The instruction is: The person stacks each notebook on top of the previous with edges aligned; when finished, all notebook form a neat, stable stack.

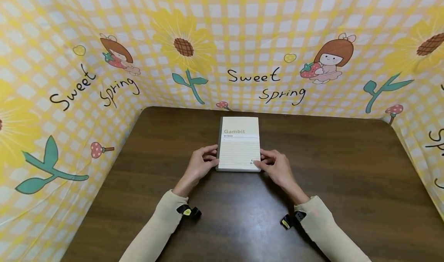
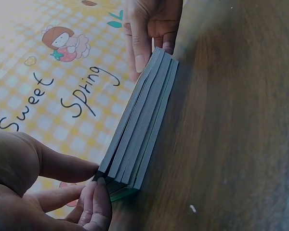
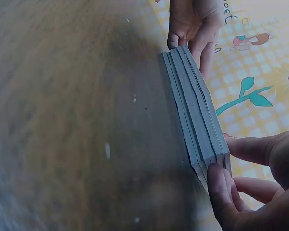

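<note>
A stack of several notebooks (image 1: 239,150) lies on the brown table, its cream top cover printed "Gambit". My left hand (image 1: 200,162) holds the stack at its dark left edge, near the front corner. On the opposite edge, my right hand (image 1: 278,167) grips the front right corner, the thumb over the top cover and the fingers along the side. In the left wrist view the grey ends of the notebooks (image 2: 139,120) show layered and nearly flush, with thin gaps between some. The right wrist view shows the right fingers and thumb against the corner of the stack (image 3: 195,108).
The dark wood table (image 1: 347,185) extends around the stack on all sides. A yellow checked cloth (image 1: 243,34) with flowers and "Sweet Spring" lettering rises behind it and at both sides. Black wrist devices (image 1: 189,211) sit on both cream sleeves.
</note>
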